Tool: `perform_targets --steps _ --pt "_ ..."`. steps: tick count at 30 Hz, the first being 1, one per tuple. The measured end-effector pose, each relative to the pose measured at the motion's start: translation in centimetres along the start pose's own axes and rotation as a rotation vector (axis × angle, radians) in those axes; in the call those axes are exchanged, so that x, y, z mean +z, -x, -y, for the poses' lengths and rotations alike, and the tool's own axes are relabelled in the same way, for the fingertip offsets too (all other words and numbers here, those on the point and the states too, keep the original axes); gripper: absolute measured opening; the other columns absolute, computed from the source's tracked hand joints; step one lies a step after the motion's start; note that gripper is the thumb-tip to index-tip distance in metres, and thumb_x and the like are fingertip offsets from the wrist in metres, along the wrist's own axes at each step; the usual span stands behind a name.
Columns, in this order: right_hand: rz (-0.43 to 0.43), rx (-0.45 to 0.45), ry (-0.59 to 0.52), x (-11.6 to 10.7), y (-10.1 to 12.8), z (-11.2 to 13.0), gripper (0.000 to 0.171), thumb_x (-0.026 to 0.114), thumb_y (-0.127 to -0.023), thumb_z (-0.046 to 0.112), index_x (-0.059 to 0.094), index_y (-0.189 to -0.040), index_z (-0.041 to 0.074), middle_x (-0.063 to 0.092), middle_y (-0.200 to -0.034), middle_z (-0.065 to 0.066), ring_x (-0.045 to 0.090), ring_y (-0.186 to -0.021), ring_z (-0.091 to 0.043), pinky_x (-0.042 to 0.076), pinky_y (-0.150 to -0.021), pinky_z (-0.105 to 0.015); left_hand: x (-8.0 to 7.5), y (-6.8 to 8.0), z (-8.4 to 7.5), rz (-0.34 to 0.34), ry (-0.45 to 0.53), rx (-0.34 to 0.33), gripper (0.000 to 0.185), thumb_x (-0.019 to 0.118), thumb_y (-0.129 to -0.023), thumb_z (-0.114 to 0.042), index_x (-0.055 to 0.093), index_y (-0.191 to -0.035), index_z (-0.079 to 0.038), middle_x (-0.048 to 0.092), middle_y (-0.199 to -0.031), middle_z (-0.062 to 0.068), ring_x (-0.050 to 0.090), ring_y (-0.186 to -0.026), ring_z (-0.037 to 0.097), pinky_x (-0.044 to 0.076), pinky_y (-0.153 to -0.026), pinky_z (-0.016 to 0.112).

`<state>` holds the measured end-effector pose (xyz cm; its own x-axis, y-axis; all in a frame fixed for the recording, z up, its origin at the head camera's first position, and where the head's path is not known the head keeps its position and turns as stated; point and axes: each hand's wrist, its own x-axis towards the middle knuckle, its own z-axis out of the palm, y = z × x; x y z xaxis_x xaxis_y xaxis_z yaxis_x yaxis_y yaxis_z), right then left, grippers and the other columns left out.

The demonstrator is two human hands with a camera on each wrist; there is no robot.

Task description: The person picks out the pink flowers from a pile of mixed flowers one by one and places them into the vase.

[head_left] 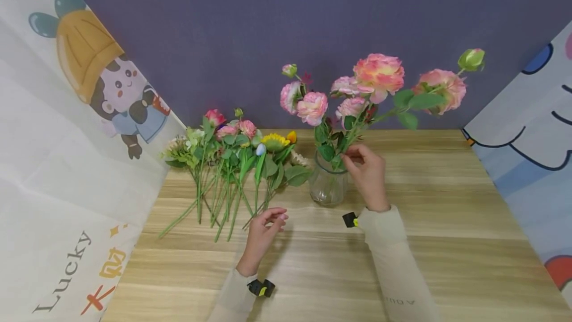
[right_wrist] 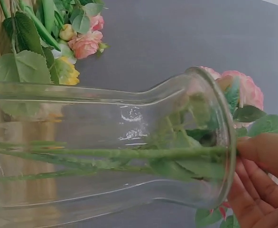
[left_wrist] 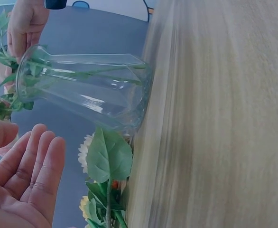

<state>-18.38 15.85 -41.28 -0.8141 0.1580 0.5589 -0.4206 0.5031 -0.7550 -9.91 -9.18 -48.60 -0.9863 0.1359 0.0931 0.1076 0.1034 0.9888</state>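
Observation:
A clear glass vase stands upright on the wooden table, holding several pink peonies whose green stems run down inside it. At the vase's rim my right hand pinches a peony stem between thumb and fingers. The large pink-orange peony bloom leans out above that hand. My left hand hovers over the table in front of the vase, holding nothing; in the left wrist view its fingers are extended and the palm faces up.
Left of the vase lies a row of loose artificial flowers, including a yellow sunflower, pink blooms and white blossoms, stems toward the front. A dark blue-grey panel rises behind the table. Printed white sheets stand at both sides.

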Motion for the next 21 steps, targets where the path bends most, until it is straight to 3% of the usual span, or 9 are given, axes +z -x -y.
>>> perform_targets --steps 3,7,15,21 --pt "0.041 -0.01 0.036 -0.1 0.0 0.2 0.008 0.07 -0.079 -0.005 0.065 -0.085 -0.006 0.068 -0.081 -0.017 0.064 -0.071 -0.022 0.047 -0.067 -0.008 0.0 0.0 0.0 -0.006 -0.003 -0.007 0.019 0.057 -0.091 0.003 0.061 -0.106 0.014 0.066 -0.094 0.026 0.062 -0.081 0.044 0.056 -0.068 0.046" --pt "0.1 -0.004 0.069 0.0 0.0 0.4 0.008 0.07 -0.079 -0.005 0.065 -0.085 -0.005 0.068 -0.081 -0.016 0.064 -0.071 -0.024 0.047 -0.065 -0.01 0.0 0.1 0.1 -0.014 -0.01 -0.006 0.018 0.057 -0.091 0.003 0.062 -0.105 0.012 0.066 -0.093 0.025 0.062 -0.08 0.042 0.056 -0.067 0.043" --pt "0.183 -0.001 0.104 0.7 0.0 0.7 0.01 0.071 -0.079 -0.004 0.064 -0.086 -0.005 0.067 -0.081 -0.017 0.064 -0.072 -0.026 0.055 -0.065 -0.036 -0.1 0.0 0.3 -0.022 -0.029 -0.011 0.019 0.058 -0.091 0.002 0.062 -0.105 0.013 0.067 -0.093 0.023 0.065 -0.078 0.033 0.057 -0.065 0.034" --pt "0.235 -0.004 0.126 1.0 -0.1 1.1 0.009 0.07 -0.081 -0.004 0.063 -0.087 -0.005 0.067 -0.082 -0.018 0.064 -0.073 -0.027 0.055 -0.067 -0.039 -0.1 0.0 0.3 -0.024 -0.034 -0.009 0.019 0.058 -0.09 0.003 0.062 -0.105 0.013 0.067 -0.092 0.023 0.065 -0.076 0.025 0.057 -0.065 0.032"
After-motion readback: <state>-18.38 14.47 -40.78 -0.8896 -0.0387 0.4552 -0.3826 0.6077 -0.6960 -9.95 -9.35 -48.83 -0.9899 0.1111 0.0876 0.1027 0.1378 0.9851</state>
